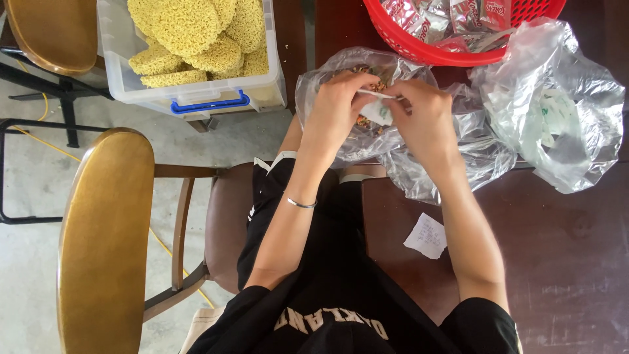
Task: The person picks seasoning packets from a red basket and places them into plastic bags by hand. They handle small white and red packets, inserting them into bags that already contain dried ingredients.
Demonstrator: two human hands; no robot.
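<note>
Nearest on the dark brown bench [563, 275] lies a small white paper slip [426, 235], square-cornered and a little crumpled, just beside the right forearm. Beyond it the left hand [334, 111] and right hand [426, 121] meet over a clear plastic bag [367, 141] of brown and green dried bits; the fingers of both are pinched together on a small white sachet [379, 108], held between them above the bag's open mouth. To the right sits a bigger crumpled clear bag [557, 105] with pale packets inside. Farther off, a red plastic basket [406, 42] holds silver-and-red foil sachets [452, 16]. Off the bench at far left, a clear tub [196, 92] with a blue latch holds round yellow noodle blocks [190, 29]
</note>
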